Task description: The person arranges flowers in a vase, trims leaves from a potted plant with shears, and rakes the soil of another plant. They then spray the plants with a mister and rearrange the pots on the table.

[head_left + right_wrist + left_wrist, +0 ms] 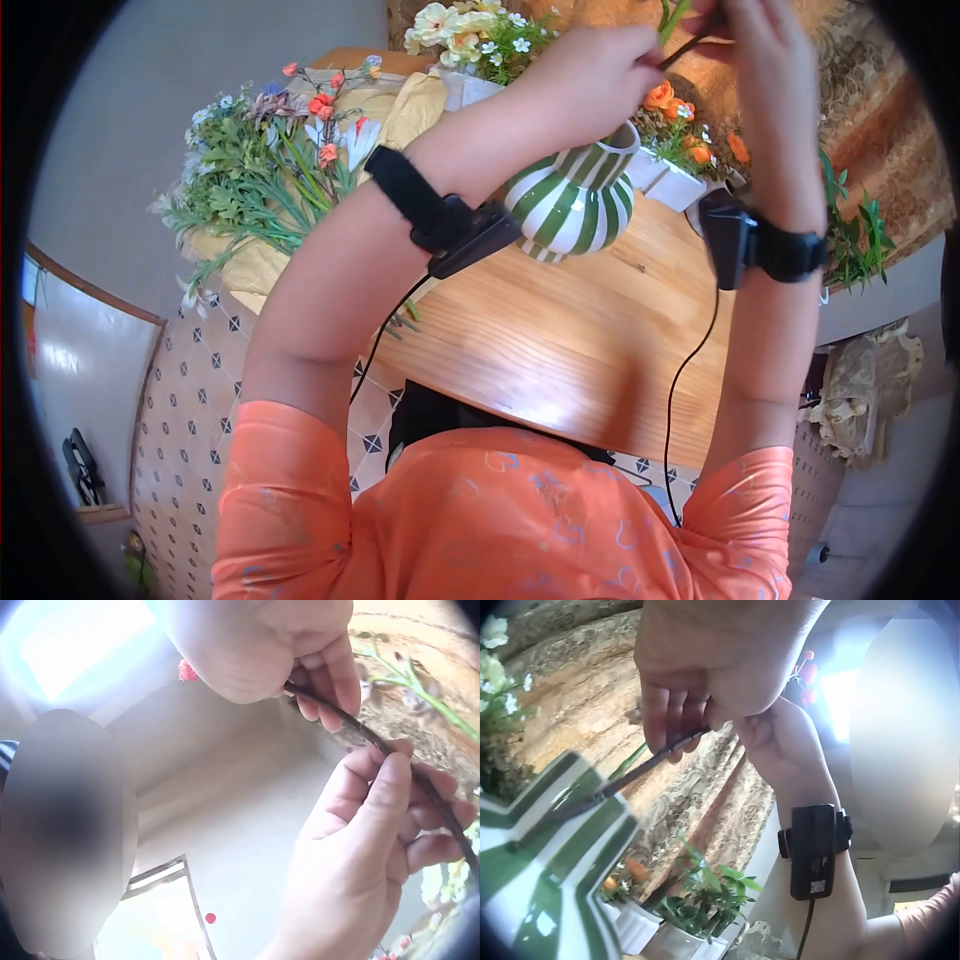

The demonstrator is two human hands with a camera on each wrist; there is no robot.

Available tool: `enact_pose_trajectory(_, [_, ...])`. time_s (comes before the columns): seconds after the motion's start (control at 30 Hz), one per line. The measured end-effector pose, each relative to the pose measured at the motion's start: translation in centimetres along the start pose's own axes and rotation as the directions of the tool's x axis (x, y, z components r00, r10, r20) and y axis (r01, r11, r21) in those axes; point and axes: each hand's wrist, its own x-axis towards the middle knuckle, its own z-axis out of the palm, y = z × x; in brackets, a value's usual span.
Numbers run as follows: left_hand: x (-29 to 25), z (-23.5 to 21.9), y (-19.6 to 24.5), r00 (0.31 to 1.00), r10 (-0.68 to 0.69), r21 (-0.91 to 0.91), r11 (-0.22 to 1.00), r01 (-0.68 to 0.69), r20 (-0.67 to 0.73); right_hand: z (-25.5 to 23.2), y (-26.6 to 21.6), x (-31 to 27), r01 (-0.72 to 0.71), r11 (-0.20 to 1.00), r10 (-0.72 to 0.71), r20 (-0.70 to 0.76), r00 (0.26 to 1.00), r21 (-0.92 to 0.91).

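A dark brown stem [424, 782] runs between both hands above the table. My left hand [364, 825] pinches it between thumb and fingers in the right wrist view; the same hand [615, 75] is at the top of the head view. My right hand [770, 60] holds the stem's other end, its fingers [341, 679] curled there. Red berries [808, 679] show beyond the hands in the left wrist view. A green-and-white striped vase [570, 205] stands upright below my left hand. In the left wrist view, the stem [641, 766] slants across in front of the vase [570, 855].
Artificial flowers [250, 165] lie on brown paper [240, 265] at the wooden table's [540, 350] left. White pots with cream flowers [455, 35] and orange flowers [660, 97] stand behind the vase. A leafy green plant [860, 225] is at the right, by a patterned curtain [890, 110].
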Motion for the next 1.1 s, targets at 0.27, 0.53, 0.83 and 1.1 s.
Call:
enact_pose_trajectory(0.27, [-1.0, -1.8, -0.2, 0.992, -0.118, -0.141, 0.984, 0.11, -0.049, 2.5, 7.5, -2.4, -0.435, 0.871, 0.39, 0.219, 0.894, 0.229])
enact_pose_trajectory(0.53, [1.4, -3.5, 4.8, 0.941, 0.127, -0.217, 0.955, -0.201, -0.312, 2.2, 0.3, 0.9, 0.259, 0.964, -0.247, -0.151, 0.957, 0.062])
enact_pose_trajectory(0.83, [-3.6, 1.1, -3.6, 0.979, -0.176, -0.086, 0.982, 0.168, -0.1, 3.4, 6.9, -3.1, -0.093, 0.98, 0.154, 0.373, 0.915, -0.178])
enact_pose_trajectory(1.1, [-8.6, 0.0, -3.1, 0.953, -0.287, -0.267, 0.93, 0.253, -0.096, 7.0, 11.4, -8.5, 0.115, 0.945, 0.041, 0.46, 0.887, -0.307])
